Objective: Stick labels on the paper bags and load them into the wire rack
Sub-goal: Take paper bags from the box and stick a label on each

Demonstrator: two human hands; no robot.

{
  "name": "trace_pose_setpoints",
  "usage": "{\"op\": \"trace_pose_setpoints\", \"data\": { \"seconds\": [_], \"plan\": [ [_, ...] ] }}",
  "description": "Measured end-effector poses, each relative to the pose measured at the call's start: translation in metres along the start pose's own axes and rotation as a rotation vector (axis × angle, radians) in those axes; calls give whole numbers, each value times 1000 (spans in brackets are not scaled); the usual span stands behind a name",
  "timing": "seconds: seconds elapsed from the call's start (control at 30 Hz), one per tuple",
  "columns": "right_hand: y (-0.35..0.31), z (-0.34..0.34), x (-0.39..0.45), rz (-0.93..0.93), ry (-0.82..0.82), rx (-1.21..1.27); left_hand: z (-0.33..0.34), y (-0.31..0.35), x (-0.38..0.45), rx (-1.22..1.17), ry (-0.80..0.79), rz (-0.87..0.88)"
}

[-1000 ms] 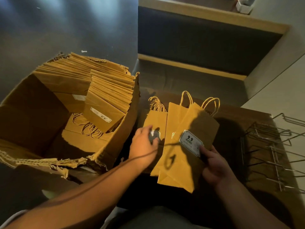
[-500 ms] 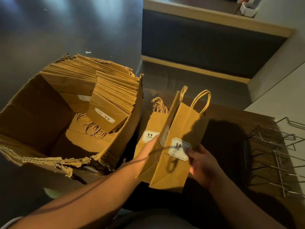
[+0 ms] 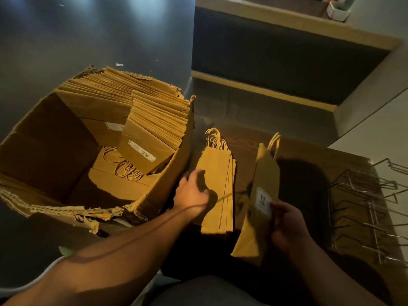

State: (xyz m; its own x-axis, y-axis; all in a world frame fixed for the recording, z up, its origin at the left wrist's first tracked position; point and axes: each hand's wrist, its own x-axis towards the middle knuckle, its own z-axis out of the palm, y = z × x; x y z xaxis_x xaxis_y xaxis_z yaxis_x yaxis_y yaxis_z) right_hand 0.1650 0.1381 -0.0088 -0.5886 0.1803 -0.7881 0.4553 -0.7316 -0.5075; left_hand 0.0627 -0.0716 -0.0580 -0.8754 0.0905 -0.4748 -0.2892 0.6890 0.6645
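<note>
My right hand (image 3: 286,219) grips a brown paper bag (image 3: 263,171) by its lower edge and holds it upright, nearly edge-on. A white label (image 3: 262,200) is stuck on the bag beside my thumb. A flat stack of plain-faced paper bags (image 3: 220,195) lies on the wooden table, handles pointing away from me. My left hand (image 3: 192,193) lies on the stack's left edge with fingers curled around it. The wire rack (image 3: 364,206) stands at the right with no bag visible in it.
A torn cardboard box (image 3: 33,155) at the left holds several folded bags (image 3: 141,111), some of them labelled. The dark wooden table (image 3: 309,184) stretches between stack and rack. A bench seat (image 3: 276,51) runs behind the table.
My right hand has swung the labelled bag rightward, away from the stack, and turned it edge-on. The stack now lies flat, plain side up, and my left hand has moved to its left edge.
</note>
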Motion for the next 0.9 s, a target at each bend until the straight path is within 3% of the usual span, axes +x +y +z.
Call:
{"op": "trace_pose_setpoints", "data": {
  "seconds": [0.1, 0.27, 0.37, 0.6, 0.73, 0.9],
  "plan": [
    [5, 5, 7, 7, 28, -60, 1, -10, 3, 155, -130, -6],
    [8, 26, 23, 5, 87, -176, -10, -9, 4, -247, -53, 12],
    [10, 51, 35, -43, 86, -232, -19, -4, 4, -532, -70, -111],
    [21, 91, 72, -170, 9, -508, -25, -6, 3, -953, -155, -137],
    [27, 88, 94, -280, 101, -660, -24, -8, 6, -794, -87, -93],
    [27, 87, 89, -420, 124, -902, -40, 18, -20, -769, -241, -99]
  ]
}}
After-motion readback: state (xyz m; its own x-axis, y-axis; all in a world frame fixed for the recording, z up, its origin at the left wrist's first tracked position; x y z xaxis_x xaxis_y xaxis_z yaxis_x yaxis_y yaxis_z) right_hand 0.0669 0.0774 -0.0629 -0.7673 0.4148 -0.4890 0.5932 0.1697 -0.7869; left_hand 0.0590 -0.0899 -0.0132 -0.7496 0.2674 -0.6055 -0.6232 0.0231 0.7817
